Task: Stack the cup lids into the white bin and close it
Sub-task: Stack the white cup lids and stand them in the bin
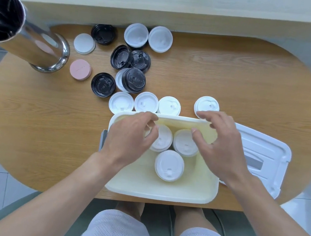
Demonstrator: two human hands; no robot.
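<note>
- My left hand [132, 132] and right hand [221, 141] are both over the far half of the white bin [160, 192], which sits at the lower centre of the frame on the table [38, 131].
- Left fingers [151, 118] are curled loosely by the far-left lid stack [162, 139]; I cannot tell whether they pinch a lid.
- Right fingers [204, 115] are spread apart and empty, reaching over the bin's far rim toward a loose white lid [206, 105] just beyond it.
- Three lid stacks stand in the bin, domes facing up; the nearest stack [169, 164] has its sip tab toward me.
- To do this well, I judge each lid should go dome up, centred on a stack and pressed to nest, so the stacks stay low.
- The bin's long axis runs toward and away from me.
- The bin cover [260, 158] lies flat at the right, touching the bin.
- Many black and white lids wait in the upper centre.
</note>
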